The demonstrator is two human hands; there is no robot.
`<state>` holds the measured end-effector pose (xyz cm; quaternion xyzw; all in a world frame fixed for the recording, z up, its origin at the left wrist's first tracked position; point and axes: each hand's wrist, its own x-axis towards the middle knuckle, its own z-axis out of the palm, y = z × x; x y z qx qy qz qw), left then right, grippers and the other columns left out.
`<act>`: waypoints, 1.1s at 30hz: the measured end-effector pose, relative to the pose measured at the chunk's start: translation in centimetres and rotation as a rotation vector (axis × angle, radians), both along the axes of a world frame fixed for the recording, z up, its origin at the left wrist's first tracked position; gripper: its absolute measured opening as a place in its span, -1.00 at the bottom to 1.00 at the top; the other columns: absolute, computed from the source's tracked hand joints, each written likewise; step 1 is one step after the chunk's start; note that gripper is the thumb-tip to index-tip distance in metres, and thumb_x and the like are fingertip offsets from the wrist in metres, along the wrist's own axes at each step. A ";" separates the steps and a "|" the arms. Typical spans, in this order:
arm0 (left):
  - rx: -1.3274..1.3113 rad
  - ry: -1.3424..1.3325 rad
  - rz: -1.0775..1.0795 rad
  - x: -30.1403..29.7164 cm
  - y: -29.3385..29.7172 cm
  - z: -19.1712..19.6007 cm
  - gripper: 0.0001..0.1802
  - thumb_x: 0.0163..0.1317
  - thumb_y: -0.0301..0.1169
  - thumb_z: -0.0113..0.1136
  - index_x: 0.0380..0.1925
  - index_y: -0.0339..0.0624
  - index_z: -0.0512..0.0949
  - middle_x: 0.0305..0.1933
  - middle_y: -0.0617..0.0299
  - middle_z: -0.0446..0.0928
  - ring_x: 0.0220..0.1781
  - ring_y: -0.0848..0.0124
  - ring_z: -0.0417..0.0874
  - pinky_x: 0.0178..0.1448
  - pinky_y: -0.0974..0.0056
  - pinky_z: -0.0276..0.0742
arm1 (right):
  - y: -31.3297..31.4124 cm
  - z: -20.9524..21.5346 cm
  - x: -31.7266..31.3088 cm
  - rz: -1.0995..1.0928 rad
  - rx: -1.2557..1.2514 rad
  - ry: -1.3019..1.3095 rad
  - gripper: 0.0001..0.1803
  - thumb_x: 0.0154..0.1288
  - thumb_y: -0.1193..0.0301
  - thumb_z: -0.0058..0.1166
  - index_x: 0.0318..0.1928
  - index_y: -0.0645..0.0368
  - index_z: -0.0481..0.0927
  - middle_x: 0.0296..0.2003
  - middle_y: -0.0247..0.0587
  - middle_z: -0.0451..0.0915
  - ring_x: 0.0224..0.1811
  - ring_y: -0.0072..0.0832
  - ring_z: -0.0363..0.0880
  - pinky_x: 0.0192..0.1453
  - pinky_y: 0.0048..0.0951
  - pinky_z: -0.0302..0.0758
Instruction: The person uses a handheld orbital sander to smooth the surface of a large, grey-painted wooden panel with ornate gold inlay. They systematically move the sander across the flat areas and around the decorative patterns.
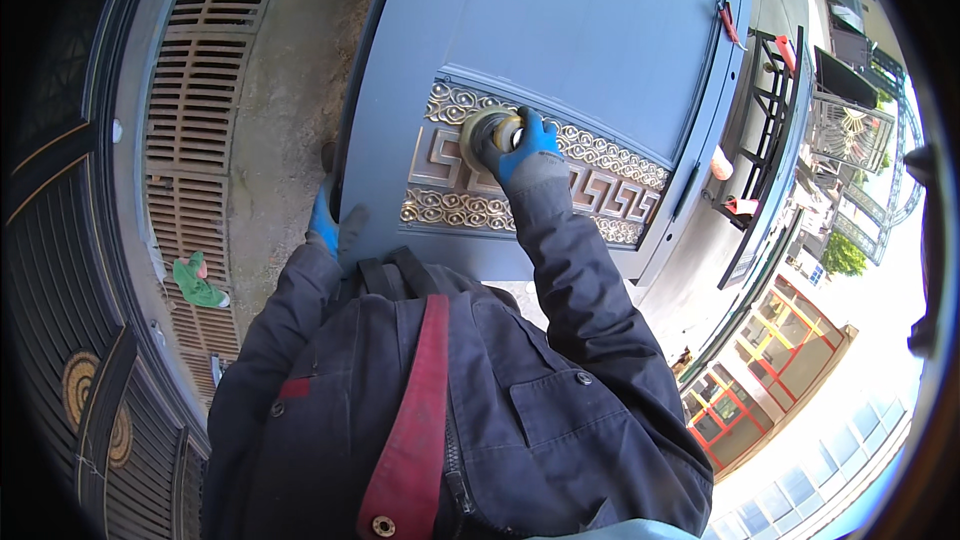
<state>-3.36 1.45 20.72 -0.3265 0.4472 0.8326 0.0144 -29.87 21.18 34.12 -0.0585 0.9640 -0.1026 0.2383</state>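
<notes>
A large blue-grey door panel point(590, 10) lies in front of me, with a band of gold scrollwork and a raised key pattern point(610, 190) across its near part. Over the left part of that band, my right hand point(530, 148), in a blue and grey glove, is closed on a round, yellowish, see-through thing point(470, 137) that looks like a roll of clear tape. My left hand point(330, 225), gloved alike, grips the panel's left edge near my body. Some of its fingers are hidden past that edge.
A red-handled tool point(730, 25) rests on the panel's right edge. Beyond stands a black metal frame point(765, 120) with red items on it. To the left are a slotted floor grate point(190, 130), a green cloth-like item point(198, 280) and a dark ornamented door point(60, 270).
</notes>
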 end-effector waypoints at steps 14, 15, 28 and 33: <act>-0.110 -0.061 -0.060 -0.2 -0.2 0.1 -0.03 0.32 -0.35 0.49 0.61 -0.11 0.11 0.47 0.10 0.42 0.42 0.20 0.48 0.45 0.08 0.48 | 3.4 0.2 -0.8 -0.095 0.020 -0.003 -0.02 0.13 -0.05 0.51 0.42 0.26 0.43 0.21 0.20 0.48 0.22 0.02 0.63 0.25 -0.11 0.64; -0.133 -0.037 -0.072 -0.2 -0.3 0.2 -0.02 0.32 -0.34 0.50 0.61 -0.11 0.11 0.47 0.10 0.42 0.42 0.20 0.48 0.46 0.08 0.47 | 3.6 0.2 -0.8 -0.108 0.017 0.012 -0.02 0.13 -0.05 0.51 0.42 0.26 0.43 0.23 0.20 0.47 0.21 0.02 0.64 0.25 -0.11 0.64; -0.172 -0.055 -0.063 0.2 -0.1 -0.4 -0.13 0.38 -0.45 0.39 0.59 -0.11 0.13 0.46 0.09 0.41 0.38 0.25 0.50 0.42 0.12 0.52 | 5.3 0.1 -1.0 -0.117 0.025 -0.021 -0.04 0.14 0.02 0.52 0.45 0.19 0.40 0.27 0.18 0.46 0.21 0.09 0.65 0.21 -0.06 0.66; -0.042 -0.137 -0.041 0.8 0.0 -1.9 -0.05 0.34 -0.37 0.47 0.61 -0.07 0.10 0.45 0.09 0.43 0.39 0.23 0.51 0.41 0.10 0.54 | 7.7 -0.7 -1.6 -0.160 0.025 0.085 -0.04 0.15 0.00 0.50 0.44 0.20 0.40 0.26 0.22 0.45 0.17 0.12 0.65 0.21 -0.04 0.66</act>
